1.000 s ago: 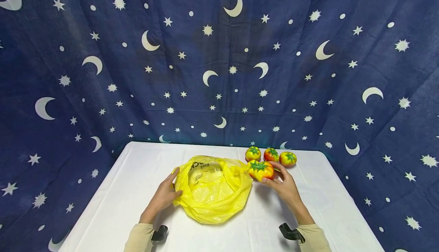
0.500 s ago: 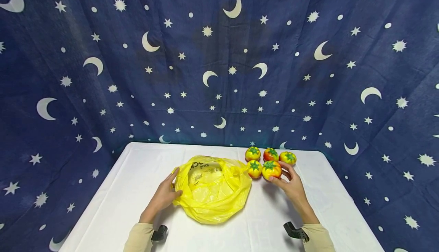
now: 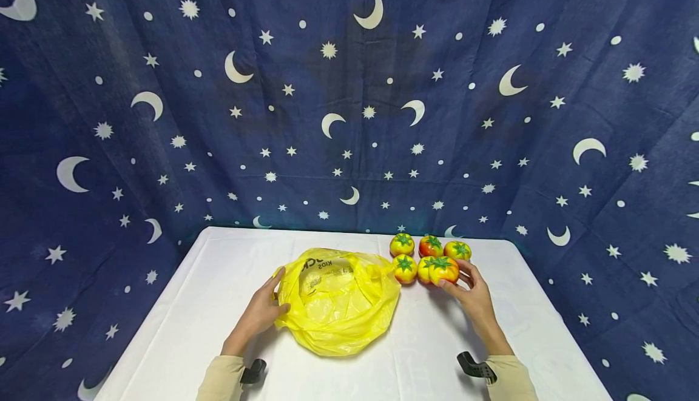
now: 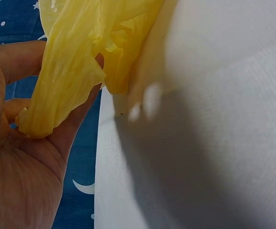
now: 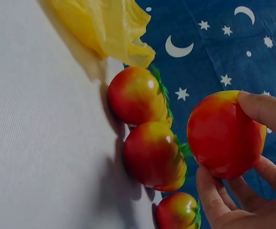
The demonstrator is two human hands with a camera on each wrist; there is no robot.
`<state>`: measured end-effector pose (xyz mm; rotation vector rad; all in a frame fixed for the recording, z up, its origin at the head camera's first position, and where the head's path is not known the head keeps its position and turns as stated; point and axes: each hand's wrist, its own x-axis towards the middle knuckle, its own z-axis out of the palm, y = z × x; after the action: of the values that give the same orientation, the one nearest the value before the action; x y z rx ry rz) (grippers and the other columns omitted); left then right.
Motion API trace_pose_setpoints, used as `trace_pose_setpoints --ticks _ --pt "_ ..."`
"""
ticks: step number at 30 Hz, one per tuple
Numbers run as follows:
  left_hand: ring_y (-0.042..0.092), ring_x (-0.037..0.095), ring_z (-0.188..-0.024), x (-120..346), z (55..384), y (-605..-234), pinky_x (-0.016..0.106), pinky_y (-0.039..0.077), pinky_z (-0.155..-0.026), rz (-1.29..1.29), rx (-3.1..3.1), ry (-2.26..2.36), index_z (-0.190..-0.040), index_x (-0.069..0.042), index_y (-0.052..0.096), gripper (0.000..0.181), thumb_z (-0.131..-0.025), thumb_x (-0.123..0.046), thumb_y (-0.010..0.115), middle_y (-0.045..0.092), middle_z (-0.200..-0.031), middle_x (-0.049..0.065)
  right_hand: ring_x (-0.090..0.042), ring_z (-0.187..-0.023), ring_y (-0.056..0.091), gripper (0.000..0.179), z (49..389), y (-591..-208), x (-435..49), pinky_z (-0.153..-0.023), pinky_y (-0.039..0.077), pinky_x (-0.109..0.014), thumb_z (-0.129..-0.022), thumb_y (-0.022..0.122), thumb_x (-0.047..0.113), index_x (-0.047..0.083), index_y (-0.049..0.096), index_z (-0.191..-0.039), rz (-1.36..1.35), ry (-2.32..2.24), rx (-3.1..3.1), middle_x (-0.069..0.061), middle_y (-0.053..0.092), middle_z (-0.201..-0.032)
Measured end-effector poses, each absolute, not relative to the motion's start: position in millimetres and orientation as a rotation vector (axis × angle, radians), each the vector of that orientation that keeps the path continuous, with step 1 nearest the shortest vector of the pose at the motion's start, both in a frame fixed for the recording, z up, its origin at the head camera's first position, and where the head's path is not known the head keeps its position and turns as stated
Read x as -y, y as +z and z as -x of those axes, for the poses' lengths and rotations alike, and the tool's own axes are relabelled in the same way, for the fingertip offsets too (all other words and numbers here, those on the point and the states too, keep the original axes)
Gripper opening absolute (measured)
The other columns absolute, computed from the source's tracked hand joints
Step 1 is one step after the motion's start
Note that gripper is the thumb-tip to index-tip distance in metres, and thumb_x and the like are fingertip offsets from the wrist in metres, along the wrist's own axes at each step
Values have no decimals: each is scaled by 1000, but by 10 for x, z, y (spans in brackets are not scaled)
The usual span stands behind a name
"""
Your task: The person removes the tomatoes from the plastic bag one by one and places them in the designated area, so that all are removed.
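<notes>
A yellow plastic bag (image 3: pixel 349 334) stands with its mouth spread on the white table. My left hand (image 3: pixel 263 309) holds its left rim; in the left wrist view, folds of the bag (image 4: pixel 66 81) lie between thumb and fingers. To the right of the bag, my right hand (image 3: pixel 474 295) grips a red-and-yellow toy tomato (image 3: pixel 445 270) with a green top. The right wrist view has this tomato (image 5: pixel 223 136) lifted off the table between thumb and fingers. Just left of it sits another tomato (image 3: pixel 423 269), partly hidden by the held one, and beside the bag a further tomato (image 3: pixel 405 269).
Behind these, a back row holds a yellow tomato (image 3: pixel 401 244), a redder tomato (image 3: pixel 431 245) and a right-hand tomato (image 3: pixel 457 250). The white tablecloth (image 3: pixel 415 352) ends at a dark blue curtain (image 3: pixel 349 116) with moons and stars.
My right hand has moved rightward with the tomato, away from the bag, uncovering two tomatoes in the front row. The left hand and the bag have stayed in place.
</notes>
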<state>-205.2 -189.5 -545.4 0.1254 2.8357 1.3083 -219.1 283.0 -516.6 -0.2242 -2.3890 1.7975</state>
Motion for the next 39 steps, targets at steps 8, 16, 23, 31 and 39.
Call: trace_pose_setpoints --ticks 8,16,23,31,39 --pt "26 41 -148 1893 2063 -5459 58 25 -119 -107 -2825 1313 -157 -15 25 89 -81 -6 71 28 -161 19 -12 -123 43 74 2237 -5270 -2907 -81 41 1 -84 77 26 15 40 -148 272 1782 2377 -7 40 -150" --pt "27 40 -147 1895 2070 -5465 58 27 -119 -118 -2834 1315 -157 -15 25 89 -81 -6 71 27 -161 18 -1 -112 44 74 2293 -5349 -2986 -81 41 1 -83 78 22 15 41 -147 337 1799 2310 -4 43 -146" --pt "28 41 -147 1898 2065 -5464 58 28 -118 -118 -2832 1314 -157 -15 25 89 -81 -5 71 27 -161 19 -11 -121 43 76 2311 -5383 -3019 -78 41 3 -84 77 23 12 39 -149 424 1776 2292 -13 42 -150" --pt "27 42 -147 1901 2057 -5455 59 27 -118 -117 -2836 1312 -157 -14 25 89 -81 -6 71 28 -160 20 -33 -137 39 76 2342 -5445 -3057 -77 37 1 -86 75 20 9 35 -149 483 1780 2282 -17 37 -151" --pt "26 42 -147 1909 2057 -5457 59 26 -119 -124 -2840 1321 -157 -14 26 89 -81 -6 70 29 -160 20 -35 -140 38 74 2434 -5520 -3114 -112 40 -42 -87 73 19 11 34 -149 557 1777 2276 -16 36 -153"
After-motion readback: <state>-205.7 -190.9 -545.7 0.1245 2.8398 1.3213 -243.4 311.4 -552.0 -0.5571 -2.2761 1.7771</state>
